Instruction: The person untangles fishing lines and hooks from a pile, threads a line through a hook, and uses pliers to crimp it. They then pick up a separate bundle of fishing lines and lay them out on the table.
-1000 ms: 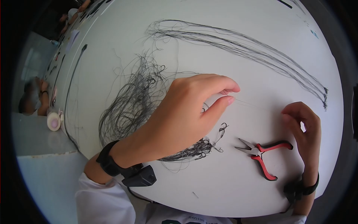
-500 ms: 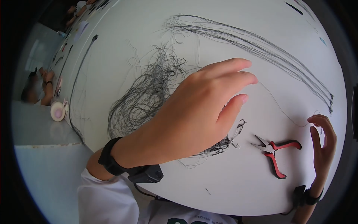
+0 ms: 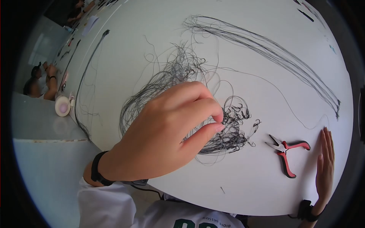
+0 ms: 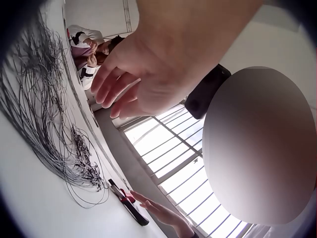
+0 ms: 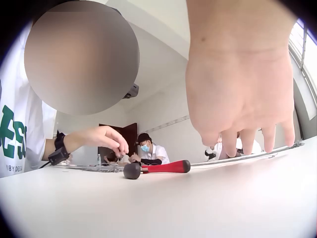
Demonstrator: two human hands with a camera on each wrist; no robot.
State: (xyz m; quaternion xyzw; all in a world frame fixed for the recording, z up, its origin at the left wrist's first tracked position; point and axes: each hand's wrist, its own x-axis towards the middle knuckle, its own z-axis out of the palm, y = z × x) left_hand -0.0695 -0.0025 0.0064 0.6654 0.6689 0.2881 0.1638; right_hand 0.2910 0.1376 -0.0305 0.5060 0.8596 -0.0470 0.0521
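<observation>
In the head view, my left hand [image 3: 171, 129] hovers over a dark tangle of line [image 3: 138, 102], thumb and index tips close together beside a cluster of small black hooks [image 3: 234, 140]. The left wrist view shows this hand [image 4: 153, 74] with loosely bent fingers and nothing visible between them. My right hand [image 3: 326, 163] lies near the table's right edge, its fingers straight and together. A single thin strand [image 3: 282, 92] curves from the tangle to its fingertips. Its palm [image 5: 240, 94] faces the camera in the right wrist view.
Red-handled pliers [image 3: 298, 144] lie spread between the hooks and my right hand. A long bundle of dark strands [image 3: 266, 42] stretches across the far side. Another bundle [image 3: 81, 76] and a round pale object [image 3: 62, 106] are at the left. Other people sit beyond.
My left hand has moved left and down, back over the hooks, letting the strand lie on the table. My right hand has moved right, its curled fingers now straight.
</observation>
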